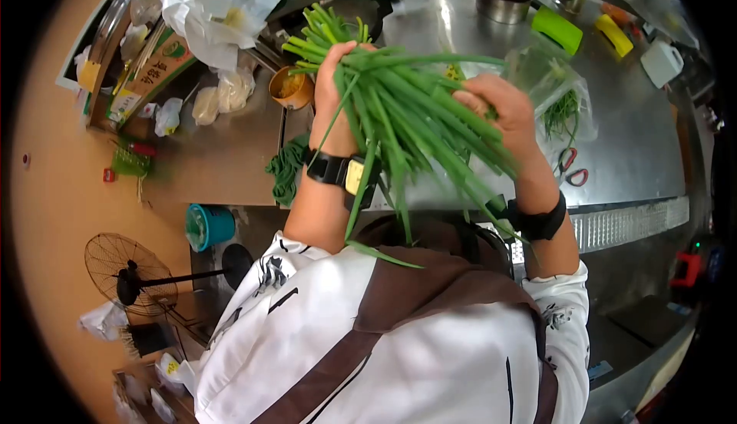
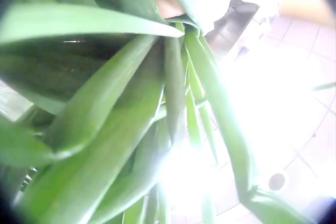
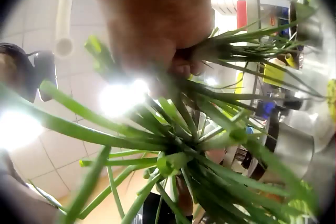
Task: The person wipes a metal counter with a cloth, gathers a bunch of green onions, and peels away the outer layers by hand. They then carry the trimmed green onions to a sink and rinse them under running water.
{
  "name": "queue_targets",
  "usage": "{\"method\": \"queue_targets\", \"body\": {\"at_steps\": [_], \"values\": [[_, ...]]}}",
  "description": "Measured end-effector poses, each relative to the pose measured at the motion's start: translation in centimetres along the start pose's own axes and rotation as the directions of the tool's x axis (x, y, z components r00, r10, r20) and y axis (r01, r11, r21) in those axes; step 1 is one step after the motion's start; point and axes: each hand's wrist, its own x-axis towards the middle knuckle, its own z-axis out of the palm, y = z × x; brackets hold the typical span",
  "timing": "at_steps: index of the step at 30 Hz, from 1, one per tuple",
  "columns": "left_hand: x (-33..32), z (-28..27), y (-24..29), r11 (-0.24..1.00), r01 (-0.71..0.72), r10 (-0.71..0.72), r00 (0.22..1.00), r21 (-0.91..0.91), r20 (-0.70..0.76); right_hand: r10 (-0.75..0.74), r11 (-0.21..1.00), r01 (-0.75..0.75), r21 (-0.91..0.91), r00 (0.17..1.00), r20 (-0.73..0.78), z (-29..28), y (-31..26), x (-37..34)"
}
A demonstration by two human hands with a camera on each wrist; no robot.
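A large bunch of green onions (image 1: pixel 407 113) is held up over the steel counter, close in front of the person's chest. My left hand (image 1: pixel 328 102) grips it near the cut ends, which fan out past the thumb at the upper left. Farther along, my right hand (image 1: pixel 508 113) curls its fingers around some of the leaves. Long leaves hang down toward the apron. The left wrist view is filled by broad green leaves (image 2: pixel 121 129), with the left hand mostly hidden. In the right wrist view, the right hand (image 3: pixel 157 24) holds stalks above the spread bunch.
On the counter (image 1: pixel 629 140) lie red-handled scissors (image 1: pixel 572 169) and a clear plastic bag (image 1: pixel 587 109) with more greens. A metal pot (image 1: pixel 503 11) stands at the back. An orange bowl (image 1: pixel 292 100) and a green cloth (image 1: pixel 285 174) are at the left.
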Motion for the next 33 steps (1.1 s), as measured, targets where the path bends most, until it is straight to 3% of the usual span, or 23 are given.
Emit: {"method": "queue_targets", "body": {"at_steps": [2, 4, 5, 6, 8, 10, 12, 14, 19, 21, 22, 24, 26, 27, 28, 30, 31, 32, 33], "values": [[3.1, -2.7, -1.0, 0.998, 0.054, -0.054, 0.998, -0.021, -0.007, 0.079, 0.996, -0.078, 0.042, 0.997, -0.019, 0.1, 0.5, -0.9], [3.4, -1.9, -0.8, 1.000, -0.027, 0.027, 1.000, 0.013, 0.005, 0.265, 0.961, -0.248, 0.123, 0.953, -0.145, -0.4, 1.0, -2.1], [1.9, -0.7, -0.5, 0.984, -0.098, 0.127, 0.971, 0.148, -0.201, 0.321, 0.943, -0.291, 0.159, 0.921, -0.219, -1.6, 1.1, -2.4], [2.3, -1.6, -0.2, 0.985, -0.098, 0.126, 0.969, 0.139, -0.211, 0.379, 0.922, -0.333, 0.197, 0.880, -0.287, -3.3, 1.5, -2.9], [4.4, -4.8, 0.7, 0.993, -0.115, 0.114, 0.971, 0.008, -0.211, 0.539, 0.772, -0.326, 0.546, 0.790, -0.291, -7.1, 3.8, -3.9], [4.5, -5.6, 1.1, 0.991, -0.130, 0.131, 0.962, 0.021, -0.238, 0.582, 0.715, -0.340, 0.611, 0.773, -0.251, -8.5, 4.4, -4.4], [4.6, -6.0, 1.3, 0.983, -0.167, 0.182, 0.896, 0.073, -0.404, 0.615, 0.662, -0.350, 0.663, 0.759, -0.213, -9.2, 4.2, -4.9], [5.5, -7.2, 1.4, 0.988, -0.155, 0.148, 0.907, 0.014, -0.394, 0.633, 0.697, -0.396, 0.598, 0.731, -0.254, -9.3, 3.8, -5.2], [7.9, -10.3, 1.5, 0.972, -0.231, 0.201, 0.910, -0.041, -0.362, 0.584, 0.726, -0.425, 0.541, 0.796, -0.159, -9.1, 1.8, -5.1], [8.2, -11.0, 1.7, 0.973, -0.229, 0.199, 0.910, -0.040, -0.364, 0.664, 0.725, -0.613, 0.314, 0.743, -0.083, -8.2, 1.2, -4.7], [8.1, -10.9, 1.7, 0.975, -0.220, 0.190, 0.910, -0.041, -0.369, 0.642, 0.760, -0.628, 0.169, 0.765, -0.045, -7.2, 0.6, -4.3], [7.7, -10.2, 1.8, 0.977, -0.209, 0.178, 0.910, -0.044, -0.374, 0.596, 0.780, -0.609, 0.140, 0.793, 0.127, -4.9, 0.8, -4.3], [6.9, -8.8, 1.9, 0.973, -0.226, 0.186, 0.895, -0.052, -0.405, 0.639, 0.697, -0.703, 0.145, 0.700, 0.319, -3.0, 0.8, -4.3], [7.5, -9.3, 1.9, 0.972, -0.229, 0.189, 0.894, -0.053, -0.406, 0.688, 0.666, -0.745, 0.048, 0.638, 0.346, -2.2, 0.2, -3.7], [8.4, -9.9, 1.9, 0.963, -0.266, 0.215, 0.860, -0.046, -0.463, 0.687, 0.666, -0.744, 0.049, 0.637, 0.350, -1.5, -0.1, -3.1], [8.8, -10.1, 2.0, 0.953, -0.302, 0.241, 0.821, -0.035, -0.518, 0.517, 0.856, -0.505, -0.111, 0.847, 0.125, -0.5, -0.3, -2.3], [8.1, -8.7, 2.1, 0.942, -0.335, 0.257, 0.776, -0.032, -0.576, 0.435, 0.884, -0.416, -0.212, 0.899, 0.047, -0.6, -0.4, -1.5], [7.7, -7.9, 2.2, 0.929, -0.368, 0.269, 0.728, -0.028, -0.631, 0.435, 0.885, -0.416, -0.211, 0.899, 0.049, -0.6, -0.5, -0.9], [7.9, -8.2, 2.2, 0.930, -0.368, 0.267, 0.726, -0.029, -0.633, 0.402, 0.864, -0.354, -0.359, 0.913, 0.068, -0.5, -0.6, -0.3]]}}
